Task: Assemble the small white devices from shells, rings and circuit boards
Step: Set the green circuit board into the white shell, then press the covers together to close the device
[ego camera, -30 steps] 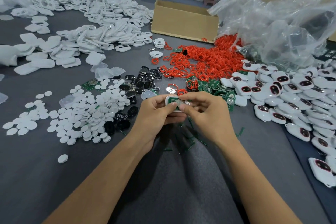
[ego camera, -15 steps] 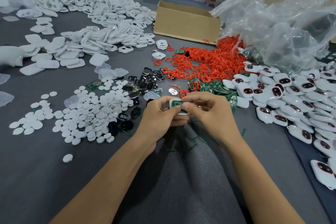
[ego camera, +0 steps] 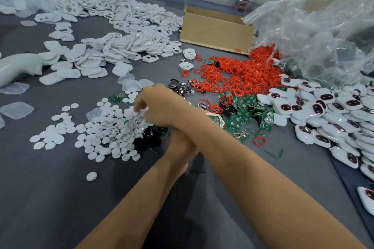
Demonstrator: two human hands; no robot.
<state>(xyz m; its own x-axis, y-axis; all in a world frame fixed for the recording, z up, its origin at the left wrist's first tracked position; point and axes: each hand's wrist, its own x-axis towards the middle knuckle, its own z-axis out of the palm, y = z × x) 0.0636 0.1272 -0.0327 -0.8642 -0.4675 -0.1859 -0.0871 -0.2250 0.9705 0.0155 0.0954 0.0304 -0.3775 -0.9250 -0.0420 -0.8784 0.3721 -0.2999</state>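
1. Our right hand (ego camera: 159, 105) reaches across our left arm into the heap of small white round plastic discs (ego camera: 105, 127). Its fingers bend down among them, but they are blurry. We cannot tell if they pinch a disc.
2. Our left hand (ego camera: 180, 147) is mostly hidden under the right forearm, so we cannot tell how its fingers lie.
3. The half-made device (ego camera: 216, 118), a white plastic shell with a green board inside, peeks out just past the right forearm. We think the left hand holds it there.
4. This device looks partway done. The board is in, and we guess a disc goes on next.
5. To the right lies a big heap of finished white devices with dark, red-edged windows (ego camera: 327, 111). Many are already made.
6. Plenty is left to do. A heap of green square circuit boards (ego camera: 242, 111), a pile of red rubber rings (ego camera: 232, 75) and a long spread of empty white plastic shells (ego camera: 125, 44) still wait on the grey table (ego camera: 60, 198).
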